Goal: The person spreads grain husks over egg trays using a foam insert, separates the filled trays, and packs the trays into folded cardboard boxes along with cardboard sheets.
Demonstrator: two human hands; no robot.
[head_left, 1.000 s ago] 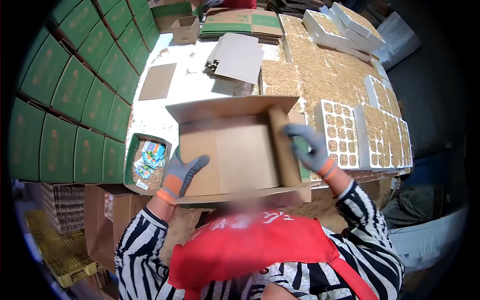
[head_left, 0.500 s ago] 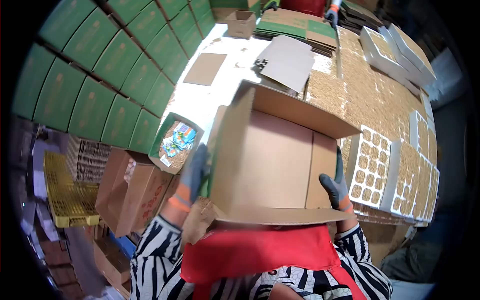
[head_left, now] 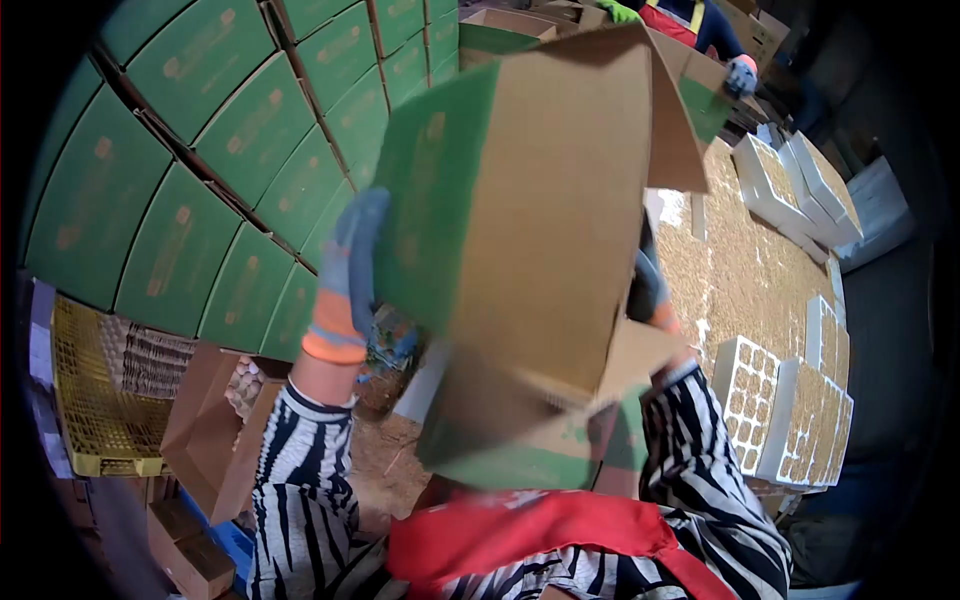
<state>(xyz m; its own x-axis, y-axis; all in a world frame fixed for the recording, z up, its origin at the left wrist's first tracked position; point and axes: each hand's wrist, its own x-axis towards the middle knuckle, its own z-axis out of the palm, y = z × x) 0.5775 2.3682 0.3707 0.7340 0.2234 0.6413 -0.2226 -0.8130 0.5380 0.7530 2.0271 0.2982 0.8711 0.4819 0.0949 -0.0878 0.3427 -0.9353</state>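
A green-and-brown cardboard box (head_left: 550,210) with loose flaps is tipped up in front of me, between my two gloved hands. My left hand (head_left: 352,250) presses against its green side, fingers straight up and together. On the opposite side, my right hand (head_left: 650,285) grips the box, its fingers partly hidden by the cardboard. The lower flaps are blurred by motion. Below the box, near my apron, lies another green-and-brown cardboard piece (head_left: 530,465). Small blue packets (head_left: 392,338) show in a container beside my left wrist, partly covered.
Green boxes (head_left: 150,215) stand stacked along the left. A yellow plastic pallet (head_left: 90,400) and an open carton (head_left: 205,430) are lower left. White trays (head_left: 745,400) filled with brown grains sit at the right. Across the table is another person (head_left: 690,20) with gloved hands.
The box has been raised and tipped, so its outside faces me instead of its open inside. Both my hands have moved up with it. The other person shows more in view.
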